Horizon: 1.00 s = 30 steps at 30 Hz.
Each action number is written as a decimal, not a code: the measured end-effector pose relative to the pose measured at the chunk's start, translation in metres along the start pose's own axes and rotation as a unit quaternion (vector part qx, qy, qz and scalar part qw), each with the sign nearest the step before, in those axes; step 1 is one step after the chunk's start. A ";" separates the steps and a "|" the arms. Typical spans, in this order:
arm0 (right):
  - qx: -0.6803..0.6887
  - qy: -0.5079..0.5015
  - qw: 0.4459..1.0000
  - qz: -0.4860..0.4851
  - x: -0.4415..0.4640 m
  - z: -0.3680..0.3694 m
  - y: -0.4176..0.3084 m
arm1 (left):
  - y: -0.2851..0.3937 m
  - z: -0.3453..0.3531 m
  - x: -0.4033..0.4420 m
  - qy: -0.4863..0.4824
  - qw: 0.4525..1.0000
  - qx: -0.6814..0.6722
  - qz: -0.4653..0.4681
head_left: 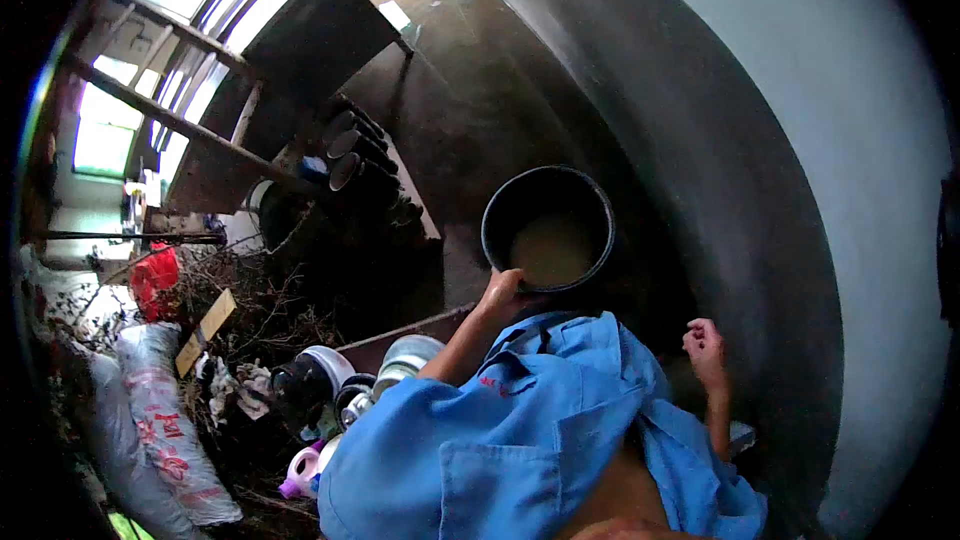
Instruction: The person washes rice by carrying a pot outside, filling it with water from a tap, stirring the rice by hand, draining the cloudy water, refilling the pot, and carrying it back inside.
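My left hand point(504, 287) grips the near rim of a round dark bucket point(493, 230). Murky brownish water point(552, 252) lies in the bottom of the bucket. Off to the right, close to the dark lower wall, my right hand point(706, 348) hangs beside my body with its fingers loosely curled, and nothing shows in it. A blue work garment point(500, 400) covers my body and partly hides the area below the bucket.
To the left are stacked basins point(408, 358), a pink-purple bottle point(302, 470), printed sacks point(165, 430) and dry branches point(270, 310). A wooden ladder point(190, 125) leans near the windows. Boots point(355, 165) line a ledge. The wall point(790, 140) curves along my right.
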State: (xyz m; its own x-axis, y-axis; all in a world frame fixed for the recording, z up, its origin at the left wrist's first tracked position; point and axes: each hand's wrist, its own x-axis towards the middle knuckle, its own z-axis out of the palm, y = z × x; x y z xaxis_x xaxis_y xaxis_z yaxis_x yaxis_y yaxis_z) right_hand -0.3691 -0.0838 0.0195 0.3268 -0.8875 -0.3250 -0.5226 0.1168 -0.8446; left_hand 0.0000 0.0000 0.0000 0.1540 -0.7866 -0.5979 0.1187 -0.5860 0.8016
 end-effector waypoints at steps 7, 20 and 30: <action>-0.082 -0.171 0.976 0.108 0.124 0.035 -0.019 | 0.024 -0.085 0.050 0.143 0.888 -0.420 -0.121; -0.092 -0.179 0.935 0.292 0.309 0.041 -0.049 | 0.065 -0.166 0.101 0.314 0.770 -0.530 -0.165; -0.101 -0.287 0.947 0.097 0.590 0.127 -0.160 | 0.126 -0.215 0.148 0.458 0.656 -0.586 -0.133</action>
State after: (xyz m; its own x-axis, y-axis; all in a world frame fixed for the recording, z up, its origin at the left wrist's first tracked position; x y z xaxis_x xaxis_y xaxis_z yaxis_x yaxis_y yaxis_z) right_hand 0.0074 -0.5691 -0.0912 0.5529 -0.4619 -0.6935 -0.7383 0.1142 -0.6647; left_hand 0.2489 -0.1484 0.0124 0.4358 0.0731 -0.8971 0.8502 0.2938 0.4369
